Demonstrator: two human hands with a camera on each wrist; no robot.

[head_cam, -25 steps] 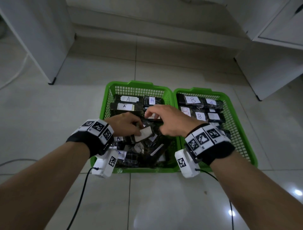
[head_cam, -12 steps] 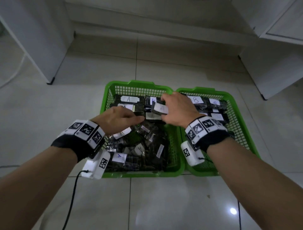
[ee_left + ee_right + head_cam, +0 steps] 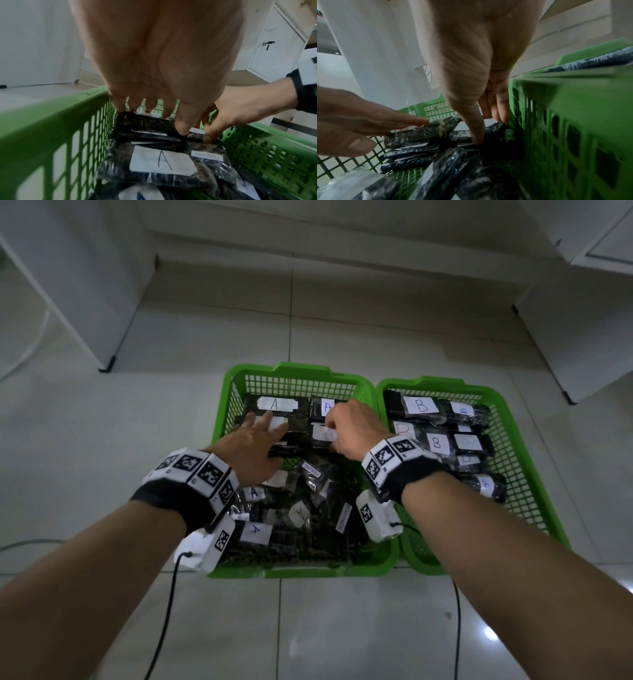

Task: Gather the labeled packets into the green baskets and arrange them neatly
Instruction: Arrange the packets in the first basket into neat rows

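Two green baskets stand side by side on the floor. The left basket (image 3: 301,369) holds dark packets labelled A, and the right basket (image 3: 438,383) holds packets labelled B (image 3: 421,405). My left hand (image 3: 263,436) lies flat with straight fingers on a stacked packet (image 3: 294,431) at the back left of the left basket. My right hand (image 3: 346,429) pinches an A packet (image 3: 322,434) at the back right of that basket. In the right wrist view its thumb is at the packet's (image 3: 464,135) near edge and its fingers (image 3: 501,115) at the far edge.
Loose A packets (image 3: 161,162) and one labelled PENDING (image 3: 208,157) lie jumbled in the front half of the left basket. White cabinets (image 3: 582,337) stand at the right and a white unit (image 3: 68,302) at the left on the tiled floor. Cables trail from both wrists.
My right hand carried an A packet from the jumble to the back right of the left basket and lowered it there. My left hand moved back and flattened onto the back-left stack.
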